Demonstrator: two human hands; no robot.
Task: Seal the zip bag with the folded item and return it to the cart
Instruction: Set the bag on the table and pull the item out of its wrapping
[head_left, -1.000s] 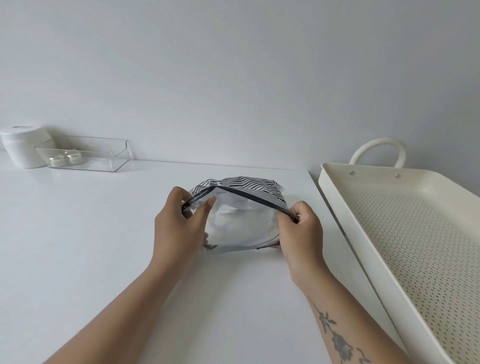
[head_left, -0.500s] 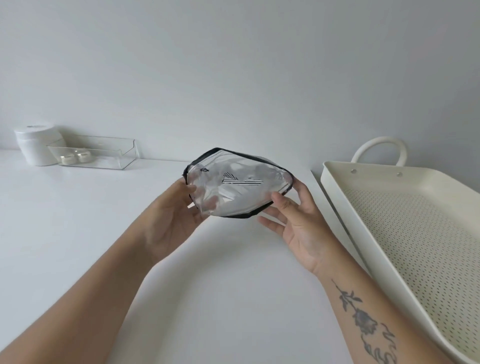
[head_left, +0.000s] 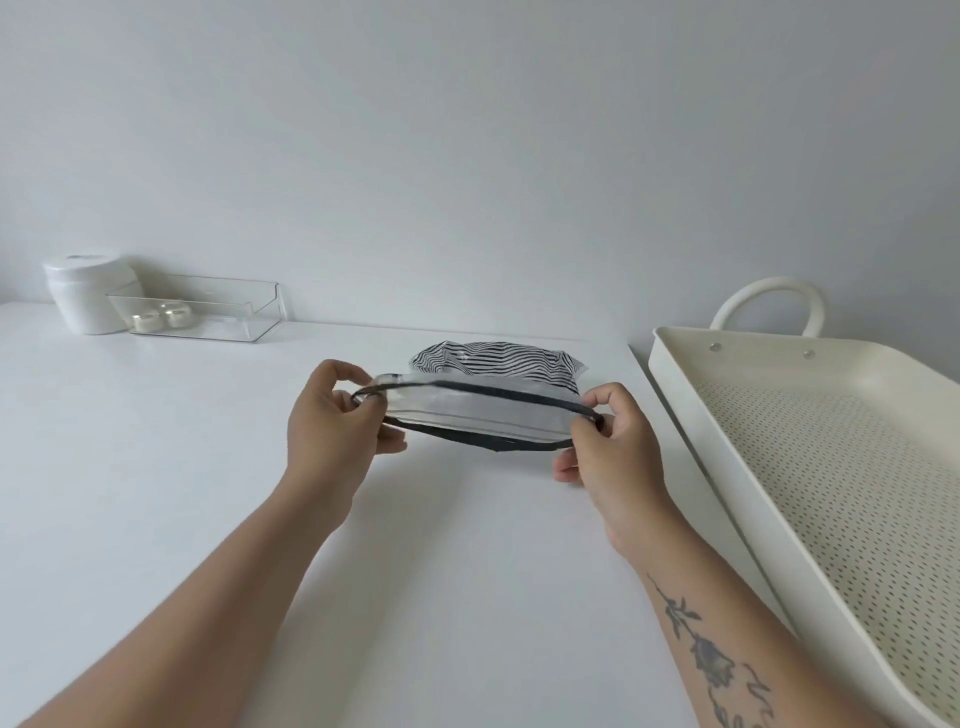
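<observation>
A clear zip bag (head_left: 480, 413) with a black edge is held just above the white table (head_left: 156, 493), its mouth facing me and gaping slightly. Inside it lies a folded black-and-white striped item (head_left: 493, 358), showing at the far end. My left hand (head_left: 332, 421) pinches the left end of the bag's black rim. My right hand (head_left: 608, 447) pinches the right end of the rim. The cream cart tray (head_left: 691, 395) with a perforated floor stands to the right of the table.
At the table's back left stand a white lidded jar (head_left: 85, 296) and a clear plastic box (head_left: 208, 306) holding two small candles. The cart has a loop handle (head_left: 766, 299) at its far end. A plain wall runs behind.
The bag was tipped up with its flat side toward me half a second ago; it now lies level again, and both hands have shifted to pinch the two ends of its rim.
</observation>
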